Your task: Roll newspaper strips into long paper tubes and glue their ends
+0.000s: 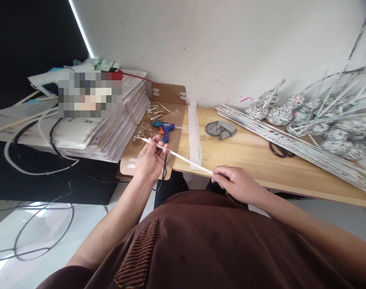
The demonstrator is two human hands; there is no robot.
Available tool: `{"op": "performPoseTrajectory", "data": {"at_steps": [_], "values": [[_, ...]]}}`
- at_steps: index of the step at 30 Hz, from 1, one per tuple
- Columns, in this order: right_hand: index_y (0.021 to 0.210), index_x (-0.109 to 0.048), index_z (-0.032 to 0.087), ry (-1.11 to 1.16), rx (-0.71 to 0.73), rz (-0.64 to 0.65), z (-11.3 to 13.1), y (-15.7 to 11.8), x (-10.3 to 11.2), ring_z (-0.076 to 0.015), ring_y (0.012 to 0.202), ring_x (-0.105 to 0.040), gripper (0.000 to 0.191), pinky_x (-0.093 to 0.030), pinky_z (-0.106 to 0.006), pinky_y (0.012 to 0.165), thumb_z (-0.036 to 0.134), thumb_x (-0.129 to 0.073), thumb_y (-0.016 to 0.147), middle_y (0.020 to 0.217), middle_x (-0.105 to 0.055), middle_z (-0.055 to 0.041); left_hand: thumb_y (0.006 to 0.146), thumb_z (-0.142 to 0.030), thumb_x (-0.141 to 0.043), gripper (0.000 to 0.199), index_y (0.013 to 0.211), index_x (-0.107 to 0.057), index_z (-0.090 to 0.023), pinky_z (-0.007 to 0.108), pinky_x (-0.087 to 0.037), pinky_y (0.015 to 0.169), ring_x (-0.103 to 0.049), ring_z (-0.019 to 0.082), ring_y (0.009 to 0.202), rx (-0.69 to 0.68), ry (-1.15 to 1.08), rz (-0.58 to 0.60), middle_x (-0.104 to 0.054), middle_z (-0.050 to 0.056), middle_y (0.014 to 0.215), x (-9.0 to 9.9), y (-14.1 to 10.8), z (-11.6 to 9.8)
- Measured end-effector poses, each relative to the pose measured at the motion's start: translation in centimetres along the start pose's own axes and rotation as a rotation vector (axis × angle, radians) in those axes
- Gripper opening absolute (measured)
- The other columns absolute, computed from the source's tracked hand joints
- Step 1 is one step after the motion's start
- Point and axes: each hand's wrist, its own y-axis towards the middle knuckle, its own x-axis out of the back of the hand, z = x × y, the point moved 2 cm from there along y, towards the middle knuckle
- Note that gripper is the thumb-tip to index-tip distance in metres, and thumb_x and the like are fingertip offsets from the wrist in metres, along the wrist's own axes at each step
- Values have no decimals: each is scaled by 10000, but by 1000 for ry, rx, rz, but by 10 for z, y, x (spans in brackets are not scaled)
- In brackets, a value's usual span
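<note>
A thin white paper stick (pixel 187 160) slants across the front of the table, held between both hands. My left hand (pixel 150 158), palm turned up, has its fingers closed round the stick near its left end. My right hand (pixel 235 182) pinches the stick's right end between thumb and fingers. Just behind my left hand a blue glue gun (pixel 166 132) with an orange trigger lies on a brown board (pixel 174 154). A white strip (pixel 195 138) lies on the table behind the stick.
A grey cloth (pixel 221 129) is on the wooden table (pixel 245 156). Long paper sticks (pixel 291 146), black scissors handles (pixel 280 150) and woven paper pieces (pixel 279 114) are at the right. Stacked paper (pixel 110 136) and cables stand left. Paper scraps (pixel 155 112) litter the board.
</note>
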Motion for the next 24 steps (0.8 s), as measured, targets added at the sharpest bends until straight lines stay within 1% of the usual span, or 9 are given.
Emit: {"op": "performPoseTrajectory", "data": {"at_steps": [4, 8, 11, 14, 17, 19, 20, 22, 24], "values": [[842, -589, 181, 381, -148, 205, -7, -1, -5, -78, 445, -447, 374, -346, -222, 474, 500, -420, 939, 575, -457, 47, 907, -282, -538, 206, 918, -678, -130, 156, -557, 627, -642, 88, 668, 13, -10, 59, -590, 7, 690, 0, 1, -2], [795, -532, 164, 751, -236, 392, -10, -4, -8, -57, 390, -359, 397, -241, -201, 401, 520, -424, 934, 544, -352, 73, 907, -297, -537, 200, 913, -668, -146, 138, -541, 600, -623, 80, 665, 19, -27, 104, -566, -2, 683, -1, 1, -5], [730, -478, 166, 901, -278, 508, -11, -6, -10, -53, 381, -352, 371, -215, -196, 390, 474, -446, 936, 536, -338, 74, 909, -303, -533, 190, 906, -659, -161, 126, -526, 583, -610, 72, 662, 40, -43, 144, -550, -10, 684, -2, 1, -7], [682, -439, 171, 968, -256, 573, -12, -7, -12, -56, 382, -360, 377, -222, -191, 388, 443, -441, 942, 517, -336, 71, 914, -303, -525, 184, 898, -653, -172, 111, -507, 562, -598, 64, 658, 67, -71, 191, -534, -17, 674, -4, 2, -7], [653, -425, 176, 955, -228, 618, -14, -8, -12, -63, 383, -360, 385, -229, -188, 374, 445, -454, 928, 497, -351, 65, 911, -303, -530, 178, 898, -653, -175, 104, -493, 538, -591, 60, 646, 95, -80, 216, -529, -20, 669, -7, 3, -7], [676, -467, 172, 865, -242, 616, -14, -9, -10, -70, 381, -373, 408, -260, -192, 368, 491, -423, 926, 501, -391, 53, 915, -300, -522, 188, 901, -656, -169, 105, -494, 539, -590, 59, 638, 98, -76, 200, -535, -17, 668, -7, 4, -6], [723, -511, 166, 792, -251, 596, -13, -9, -8, -76, 386, -395, 431, -289, -198, 371, 524, -389, 930, 519, -428, 42, 919, -297, -515, 198, 904, -658, -162, 109, -500, 545, -594, 61, 636, 92, -68, 177, -541, -14, 668, -7, 5, -6], [889, -580, 161, 583, -229, 480, -11, -9, -4, -97, 433, -476, 471, -364, -220, 406, 573, -355, 926, 612, -532, 7, 923, -290, -506, 215, 902, -663, -146, 122, -518, 572, -607, 68, 638, 74, -37, 96, -559, -6, 665, -6, 6, -4], [1045, -583, 184, 300, -119, 254, -6, -6, 1, -139, 584, -589, 422, -445, -252, 517, 554, -436, 907, 782, -632, -36, 925, -286, -503, 226, 890, -667, -134, 139, -538, 614, -624, 77, 654, 60, -4, 9, -581, 4, 666, -4, 6, -2]]}}
